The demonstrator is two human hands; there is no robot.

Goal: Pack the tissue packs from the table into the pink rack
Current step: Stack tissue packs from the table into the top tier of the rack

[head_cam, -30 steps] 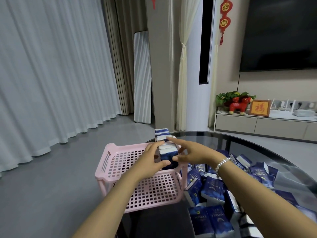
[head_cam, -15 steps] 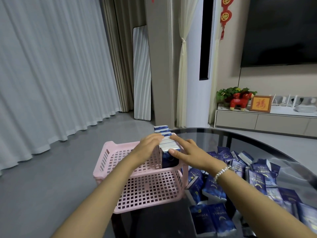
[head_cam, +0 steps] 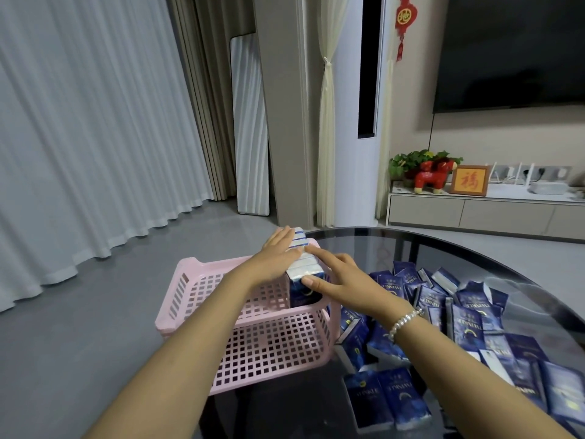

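- We see the pink rack [head_cam: 253,337] standing at the near left edge of the round glass table [head_cam: 474,258], its lattice floor mostly bare.
- Inside it, along the right wall, stands a single row of tissue packs [head_cam: 302,261] set upright on end, white tops showing, running from the far corner toward us (the nearest pack shows its dark blue face).
- Our left hand [head_cam: 275,258] lies flat against the left side and top of that row, fingers stretched out and loose, closed around nothing.
- Our right hand [head_cam: 338,277] presses the row from the right, thumb on the nearest pack's front top edge and fingers laid along the tops; it too is spread flat, not clenched.
- The row thus sits squeezed between the two palms.
- To the right of the rack, the loose tissue packs [head_cam: 459,318] lie heaped on the glass, some touching the rack's right wall.
- A beaded bracelet [head_cam: 403,321] circles the right wrist.
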